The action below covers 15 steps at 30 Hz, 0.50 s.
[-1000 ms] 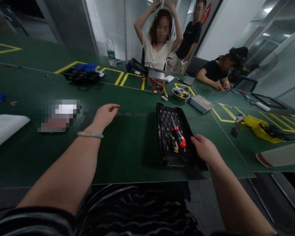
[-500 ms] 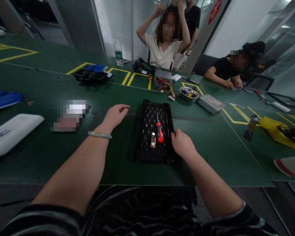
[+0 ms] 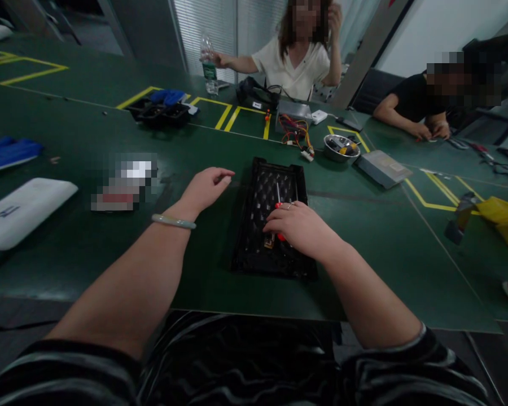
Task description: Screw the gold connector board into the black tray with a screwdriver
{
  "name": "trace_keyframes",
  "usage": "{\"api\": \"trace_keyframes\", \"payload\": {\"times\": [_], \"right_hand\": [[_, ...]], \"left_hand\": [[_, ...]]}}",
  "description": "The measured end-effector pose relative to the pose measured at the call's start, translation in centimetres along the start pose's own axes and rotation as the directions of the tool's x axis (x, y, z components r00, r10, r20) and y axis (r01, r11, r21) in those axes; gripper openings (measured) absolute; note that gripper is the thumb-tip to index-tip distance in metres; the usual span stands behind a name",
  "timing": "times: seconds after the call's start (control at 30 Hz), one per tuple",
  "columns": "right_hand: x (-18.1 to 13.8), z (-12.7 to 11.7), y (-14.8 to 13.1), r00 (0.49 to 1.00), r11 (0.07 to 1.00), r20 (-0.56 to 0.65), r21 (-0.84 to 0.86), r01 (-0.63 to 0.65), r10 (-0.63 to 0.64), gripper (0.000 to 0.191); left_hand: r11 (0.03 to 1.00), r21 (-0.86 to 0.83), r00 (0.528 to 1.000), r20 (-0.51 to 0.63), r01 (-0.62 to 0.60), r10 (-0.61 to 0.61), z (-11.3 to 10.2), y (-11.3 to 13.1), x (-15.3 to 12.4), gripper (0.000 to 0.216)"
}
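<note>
A black plastic tray (image 3: 275,167) lies on the green table straight ahead of me. In it is a red-handled screwdriver (image 3: 278,193) with its thin shaft pointing away from me, and beside it a small brass-coloured part (image 3: 270,243). My right hand (image 3: 298,226) is inside the tray with its fingers curled over the red handle, hiding most of it. My left hand (image 3: 206,189) rests on the table just left of the tray, fingers loosely apart, holding nothing. A pale bangle sits on that wrist.
Beyond the tray are a steel bowl (image 3: 341,148), a grey box (image 3: 381,168), coloured wires (image 3: 296,128) and a second black tray (image 3: 163,111). A white case (image 3: 21,211) lies left, a yellow object (image 3: 506,217) right. Two people sit across; one grips a water bottle (image 3: 209,67).
My right hand slid the tray leftward toward the middle, then left its edge and moved onto the screwdriver handle. The left hand stayed put. The person opposite lowered an arm to the bottle.
</note>
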State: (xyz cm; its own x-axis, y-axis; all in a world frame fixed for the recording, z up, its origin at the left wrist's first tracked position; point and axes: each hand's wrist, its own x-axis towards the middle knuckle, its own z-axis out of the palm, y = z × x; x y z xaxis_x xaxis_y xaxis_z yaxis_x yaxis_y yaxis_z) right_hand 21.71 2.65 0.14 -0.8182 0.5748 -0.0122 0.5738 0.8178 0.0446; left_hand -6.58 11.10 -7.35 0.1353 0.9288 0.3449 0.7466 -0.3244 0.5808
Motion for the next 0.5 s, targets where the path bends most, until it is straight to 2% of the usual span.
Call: {"api": "trace_keyframes", "payload": {"times": [0.13, 0.23, 0.4, 0.5], "right_hand": [[0.0, 0.2, -0.2, 1.000, 1.000, -0.019, 0.001, -0.018, 0.018, 0.016], [-0.1, 0.5, -0.2, 0.999, 0.999, -0.031, -0.030, -0.020, 0.019, 0.010], [-0.2, 1.3, 0.0, 0.999, 0.999, -0.045, -0.035, -0.013, 0.012, 0.009], [-0.6, 1.3, -0.3, 0.997, 0.999, -0.067, -0.029, -0.042, 0.040, 0.014]], "left_hand": [[0.992, 0.007, 0.985, 0.125, -0.122, 0.120, 0.2, 1.2, -0.2, 0.040], [0.993, -0.040, 0.968, 0.221, -0.115, 0.121, 0.3, 2.1, -0.4, 0.045], [0.983, -0.073, 0.947, 0.267, -0.167, 0.181, 0.4, 3.3, -0.6, 0.044], [0.984, -0.114, 0.944, 0.287, -0.136, 0.164, 0.6, 3.8, -0.6, 0.039]]}}
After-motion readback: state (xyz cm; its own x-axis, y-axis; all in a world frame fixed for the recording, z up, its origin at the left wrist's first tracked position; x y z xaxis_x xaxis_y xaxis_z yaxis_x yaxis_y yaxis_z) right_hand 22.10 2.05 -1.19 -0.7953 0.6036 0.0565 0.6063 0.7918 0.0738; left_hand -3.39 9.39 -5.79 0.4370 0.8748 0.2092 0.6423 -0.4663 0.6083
